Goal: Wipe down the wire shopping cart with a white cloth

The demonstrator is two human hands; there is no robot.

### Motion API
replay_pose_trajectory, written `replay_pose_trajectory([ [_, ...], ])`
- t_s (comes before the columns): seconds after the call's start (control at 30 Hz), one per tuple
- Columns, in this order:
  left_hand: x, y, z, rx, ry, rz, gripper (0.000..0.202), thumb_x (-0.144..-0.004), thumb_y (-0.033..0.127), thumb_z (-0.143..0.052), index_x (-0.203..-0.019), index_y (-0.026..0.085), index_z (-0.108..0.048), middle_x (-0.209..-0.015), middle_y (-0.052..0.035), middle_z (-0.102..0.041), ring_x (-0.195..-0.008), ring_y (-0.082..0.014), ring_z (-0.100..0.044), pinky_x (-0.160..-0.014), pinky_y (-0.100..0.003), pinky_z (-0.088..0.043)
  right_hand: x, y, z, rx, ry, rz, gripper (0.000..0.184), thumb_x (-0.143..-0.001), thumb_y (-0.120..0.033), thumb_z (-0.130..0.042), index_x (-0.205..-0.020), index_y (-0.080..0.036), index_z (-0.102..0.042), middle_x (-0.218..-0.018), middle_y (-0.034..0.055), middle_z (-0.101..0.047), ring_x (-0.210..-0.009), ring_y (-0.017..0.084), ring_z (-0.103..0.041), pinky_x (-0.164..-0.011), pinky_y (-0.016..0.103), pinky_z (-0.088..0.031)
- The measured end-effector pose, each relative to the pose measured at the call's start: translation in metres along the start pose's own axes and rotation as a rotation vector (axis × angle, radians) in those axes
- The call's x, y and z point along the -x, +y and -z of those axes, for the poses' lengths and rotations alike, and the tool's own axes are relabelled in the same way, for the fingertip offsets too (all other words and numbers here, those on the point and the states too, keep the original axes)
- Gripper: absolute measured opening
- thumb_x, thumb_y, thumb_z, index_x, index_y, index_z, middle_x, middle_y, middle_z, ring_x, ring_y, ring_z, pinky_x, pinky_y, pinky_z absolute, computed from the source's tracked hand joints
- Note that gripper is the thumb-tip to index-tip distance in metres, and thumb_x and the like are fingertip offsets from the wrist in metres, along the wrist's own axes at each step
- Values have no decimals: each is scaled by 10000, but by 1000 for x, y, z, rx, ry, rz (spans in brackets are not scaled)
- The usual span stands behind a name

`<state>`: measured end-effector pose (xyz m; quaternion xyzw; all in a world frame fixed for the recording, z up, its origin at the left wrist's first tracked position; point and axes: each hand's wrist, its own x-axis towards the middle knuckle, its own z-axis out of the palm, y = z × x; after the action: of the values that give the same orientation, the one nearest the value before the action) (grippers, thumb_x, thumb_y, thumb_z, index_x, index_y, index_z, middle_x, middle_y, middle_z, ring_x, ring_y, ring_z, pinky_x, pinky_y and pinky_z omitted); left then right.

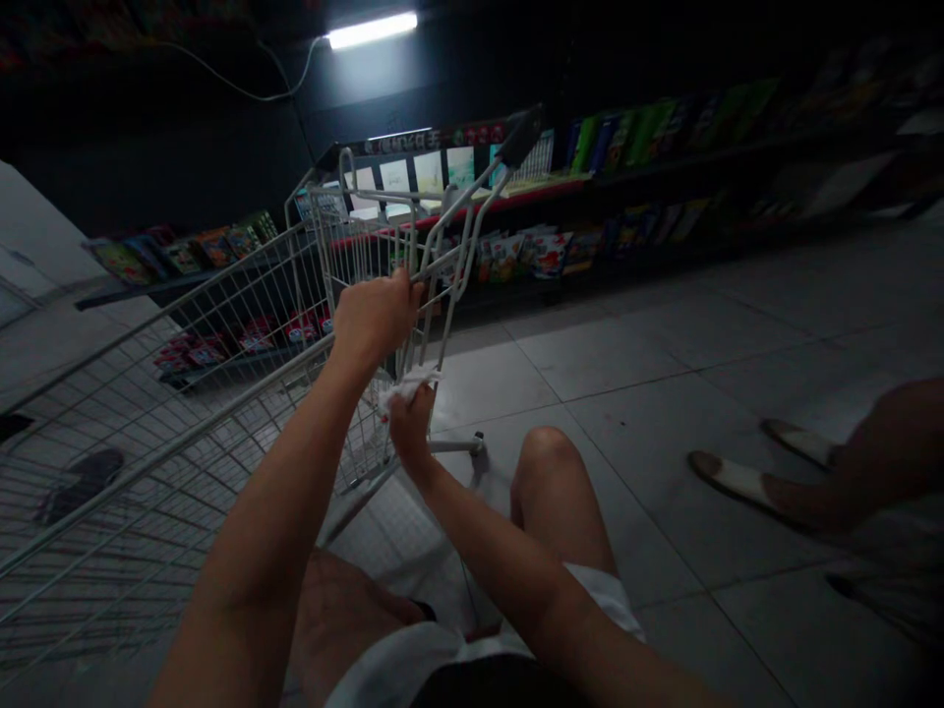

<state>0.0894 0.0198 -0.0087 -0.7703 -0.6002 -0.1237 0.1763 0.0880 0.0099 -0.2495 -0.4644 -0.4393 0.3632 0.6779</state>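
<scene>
A grey wire shopping cart [221,425] stands close in front of me, its basket stretching off to the left. My left hand [378,313] is closed around a bar of the cart's frame, below the raised handle [520,138]. Lower down, my right hand [411,423] grips a crumpled white cloth [408,383] and presses it against the upright wires at the cart's end. The fingertips of both hands are partly hidden. A caster wheel [479,442] shows on the floor just right of my right hand.
Dark shelves behind the cart hold books [428,175], bagged goods [550,254] and green and blue packs [626,138]. A lit tube lamp [373,30] hangs above. At right, another person's shoe [730,477] rests on the tiled floor [649,393]. My bent knee [553,462] is near the cart.
</scene>
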Motion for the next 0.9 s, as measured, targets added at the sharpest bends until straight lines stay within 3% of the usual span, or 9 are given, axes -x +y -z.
replay_pose_trajectory([
  [0.13, 0, -2, -1, -21, 12, -24, 474, -1009, 416, -308, -1160, 130, -655, -958, -179, -748, -800, -255, -692, -699, -377, -473, 49, 57, 27, 490, -281, 91, 545, -731, -115, -551, -1273, -64, -547, -1449, 259, -435, -1436, 347, -378, -1158, 494, -408],
  [0.23, 1, -5, -3, -36, 29, -39, 465, -1010, 409, -308, -1149, 130, -654, -962, -176, -749, -792, -251, -693, -692, -373, -467, 73, 90, 52, 569, -484, 132, 622, -701, -53, -526, -1321, -74, -563, -1489, 233, -449, -1456, 335, -378, -1164, 474, -417],
  [0.3, 2, -7, -3, -45, 31, -57, 459, -1011, 398, -305, -1127, 125, -655, -966, -181, -749, -794, -265, -702, -685, -378, -468, 67, 85, 66, 550, -449, 174, 635, -711, -59, -489, -1338, -120, -569, -1446, 196, -517, -1412, 320, -445, -1142, 496, -441],
  [0.37, 3, -8, -2, -53, 35, -71, 462, -1015, 395, -295, -1102, 121, -656, -963, -183, -750, -797, -275, -712, -680, -380, -470, 42, 55, 74, 512, -283, 266, 596, -771, -109, -460, -1357, -162, -556, -1397, 172, -560, -1367, 317, -491, -1124, 544, -447],
  [0.47, 6, -11, 0, -73, 36, -73, 464, -1018, 393, -283, -1096, 124, -653, -956, -180, -753, -806, -270, -719, -674, -366, -470, -16, -23, 76, 491, -47, 546, 593, -873, -208, -455, -1465, -177, -447, -1484, 175, -466, -1427, 322, -419, -1167, 571, -388],
  [0.57, 9, -13, 3, -102, 23, -81, 447, -1018, 358, -267, -1087, 129, -646, -946, -181, -755, -796, -273, -723, -648, -359, -462, -76, -103, 71, 616, -116, 783, 591, -898, -178, -436, -1487, -239, -437, -1549, 115, -406, -1483, 305, -341, -1199, 532, -372],
  [0.63, 11, -15, 5, -119, 14, -91, 442, -1018, 343, -257, -1066, 134, -643, -933, -178, -756, -783, -278, -726, -630, -356, -454, -110, -141, 69, 727, -165, 849, 599, -902, -130, -421, -1486, -256, -446, -1559, 91, -401, -1475, 312, -352, -1188, 514, -400],
  [0.73, 15, -17, 8, -127, 6, -92, 451, -1023, 361, -251, -1049, 139, -642, -925, -167, -758, -775, -270, -729, -615, -339, -441, -151, -176, 77, 890, -136, 857, 626, -897, -108, -430, -1506, -253, -425, -1537, 95, -419, -1455, 348, -370, -1160, 524, -430],
  [0.9, 22, -20, 9, -141, 3, -101, 470, -1028, 373, -230, -1035, 140, -637, -915, -163, -756, -771, -281, -729, -600, -334, -429, -188, -207, 105, 981, 142, 813, 683, -869, -83, -439, -1542, -165, -354, -1512, 160, -408, -1435, 356, -397, -1154, 531, -410],
])
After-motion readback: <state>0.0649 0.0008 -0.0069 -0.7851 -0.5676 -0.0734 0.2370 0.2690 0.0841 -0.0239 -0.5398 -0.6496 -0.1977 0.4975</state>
